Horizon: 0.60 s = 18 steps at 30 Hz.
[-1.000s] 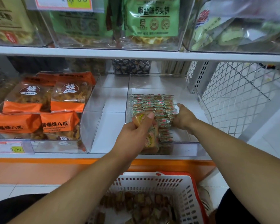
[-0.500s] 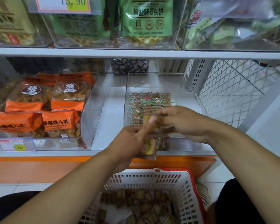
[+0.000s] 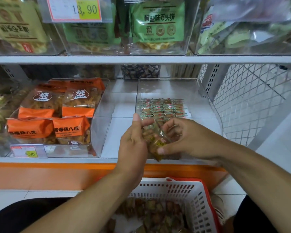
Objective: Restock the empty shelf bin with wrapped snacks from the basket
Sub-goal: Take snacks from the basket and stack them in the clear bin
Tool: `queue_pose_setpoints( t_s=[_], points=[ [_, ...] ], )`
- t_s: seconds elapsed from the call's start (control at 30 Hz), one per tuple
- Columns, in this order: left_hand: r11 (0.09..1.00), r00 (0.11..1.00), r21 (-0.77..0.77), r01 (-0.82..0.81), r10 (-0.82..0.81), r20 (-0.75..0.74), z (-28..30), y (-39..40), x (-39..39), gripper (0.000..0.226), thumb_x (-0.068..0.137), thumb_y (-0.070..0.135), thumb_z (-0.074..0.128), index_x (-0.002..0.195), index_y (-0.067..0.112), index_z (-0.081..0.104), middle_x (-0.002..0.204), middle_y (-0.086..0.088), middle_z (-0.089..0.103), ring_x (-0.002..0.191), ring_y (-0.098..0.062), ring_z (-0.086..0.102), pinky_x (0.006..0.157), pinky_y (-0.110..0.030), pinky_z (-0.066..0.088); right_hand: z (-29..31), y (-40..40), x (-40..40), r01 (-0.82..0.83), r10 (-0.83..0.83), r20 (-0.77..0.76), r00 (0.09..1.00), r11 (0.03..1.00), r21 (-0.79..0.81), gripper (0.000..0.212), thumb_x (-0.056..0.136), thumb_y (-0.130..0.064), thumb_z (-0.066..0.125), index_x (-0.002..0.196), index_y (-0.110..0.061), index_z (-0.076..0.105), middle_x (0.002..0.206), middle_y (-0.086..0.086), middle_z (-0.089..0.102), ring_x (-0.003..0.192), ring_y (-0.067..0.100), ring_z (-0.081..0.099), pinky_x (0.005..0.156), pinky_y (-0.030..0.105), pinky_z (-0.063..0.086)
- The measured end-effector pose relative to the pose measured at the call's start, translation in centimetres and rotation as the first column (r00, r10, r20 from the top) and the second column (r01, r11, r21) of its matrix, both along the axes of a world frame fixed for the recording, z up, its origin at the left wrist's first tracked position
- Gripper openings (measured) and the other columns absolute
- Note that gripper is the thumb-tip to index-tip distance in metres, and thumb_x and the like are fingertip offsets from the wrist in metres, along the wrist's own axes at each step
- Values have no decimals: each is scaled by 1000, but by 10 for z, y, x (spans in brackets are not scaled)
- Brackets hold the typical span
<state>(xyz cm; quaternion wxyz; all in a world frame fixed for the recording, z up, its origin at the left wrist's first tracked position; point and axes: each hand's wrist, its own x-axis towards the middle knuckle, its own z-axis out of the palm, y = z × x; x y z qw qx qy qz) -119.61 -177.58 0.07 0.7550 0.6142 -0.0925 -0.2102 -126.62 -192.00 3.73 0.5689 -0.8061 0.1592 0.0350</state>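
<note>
A stack of small wrapped snacks (image 3: 155, 140) is held upright in front of the clear shelf bin (image 3: 208, 105). My left hand (image 3: 133, 145) grips the stack from the left, thumb up along its top. My right hand (image 3: 183, 137) pinches the same stack from the right, thumb on its lower front and fingers curled over its top. Rows of red and green wrapped snacks (image 3: 163, 107) lie flat on the bin's floor behind my hands. Below, a white basket (image 3: 196, 206) with a red rim holds several more brown wrapped snacks (image 3: 158, 214).
A clear bin of orange snack bags (image 3: 57, 113) stands to the left on the same shelf, with a price tag (image 3: 29, 152) at its front. The upper shelf (image 3: 141, 58) carries bins of green bags. A white wire mesh panel (image 3: 252, 98) closes the right side.
My right hand came back from the rows in the bin and took hold of the stack in my left hand. Both hands have drawn slightly toward me.
</note>
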Motion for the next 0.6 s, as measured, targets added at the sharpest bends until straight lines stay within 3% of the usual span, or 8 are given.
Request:
queue_pose_setpoints(
  t_s=[0.07, 0.2, 0.3, 0.43, 0.6],
  points=[
    [997, 1000, -71, -14, 13, -9, 3, 0, 2, 45, 107, 48, 37, 105, 27, 76, 98, -10, 78, 86, -29, 76, 54, -34, 57, -7, 4, 2, 85, -89, 19, 996, 985, 147, 55, 66, -2, 91, 110, -17, 62, 104, 11, 70, 79, 18, 71, 64, 30, 58],
    [973, 998, -227, 31, -43, -52, 5, 3, 10, 36, 98, 22, 44, 114, 26, 75, 105, -15, 76, 88, -27, 75, 57, -33, 57, -17, 13, 4, 96, -116, 29, 993, 919, 381, 57, 68, 10, 85, 117, -14, 65, 107, 15, 72, 93, 27, 75, 71, 33, 61],
    [970, 998, -236, 59, -63, -8, 4, 5, 13, 46, 90, 12, 40, 116, 27, 74, 101, -20, 76, 82, -29, 73, 55, -30, 56, -16, 15, 4, 60, -95, 61, 994, 904, 423, 53, 71, 11, 82, 116, -14, 69, 102, 13, 76, 94, 26, 75, 73, 33, 61],
    [969, 994, -223, 109, -104, 35, 3, 5, 16, 50, 97, -3, 39, 119, 26, 73, 83, -11, 76, 69, -22, 72, 55, -25, 56, -13, 12, 4, 37, -74, 55, 996, 871, 490, 57, 73, 12, 79, 122, -14, 66, 111, 15, 74, 102, 32, 73, 83, 46, 61],
    [976, 994, -196, 92, -77, 80, 4, 8, 17, 44, 101, 0, 46, 118, 31, 73, 95, -10, 78, 79, -21, 74, 60, -28, 57, -10, 9, 4, 42, -78, 67, 995, 902, 431, 61, 68, 17, 80, 120, -10, 60, 105, 9, 74, 99, 28, 73, 78, 42, 61]
  ],
)
